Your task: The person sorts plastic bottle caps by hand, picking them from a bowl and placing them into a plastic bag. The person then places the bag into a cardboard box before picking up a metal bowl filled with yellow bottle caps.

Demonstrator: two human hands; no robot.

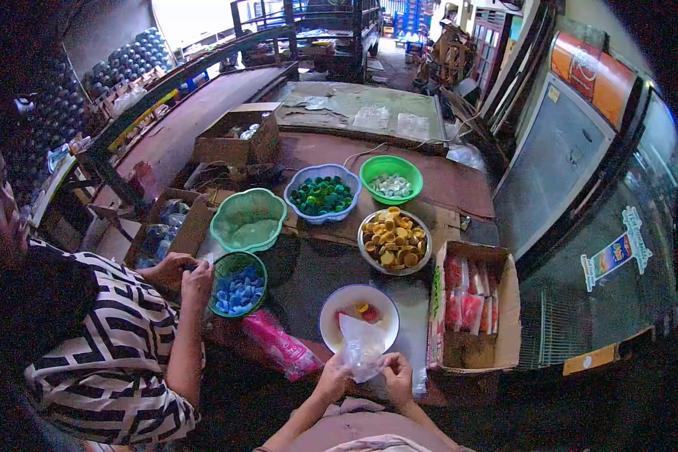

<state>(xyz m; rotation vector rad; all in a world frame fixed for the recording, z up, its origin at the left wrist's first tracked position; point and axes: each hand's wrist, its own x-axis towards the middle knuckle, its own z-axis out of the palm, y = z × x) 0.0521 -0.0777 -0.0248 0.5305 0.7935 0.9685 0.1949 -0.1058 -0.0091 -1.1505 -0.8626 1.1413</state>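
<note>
A clear, glossy, crinkled plastic bag (363,352); a smooth, shiny plastic basin (391,195) in bright green; a matt brown cardboard box (509,305); and patterned cloth on a co-worker's shirt (113,346).

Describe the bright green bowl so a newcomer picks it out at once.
Start at the big reddish table. The bright green bowl stands on it, right of the pale blue bowl and just beyond the bowl of yellow caps. Unlike those two, it holds small white pieces.
</note>
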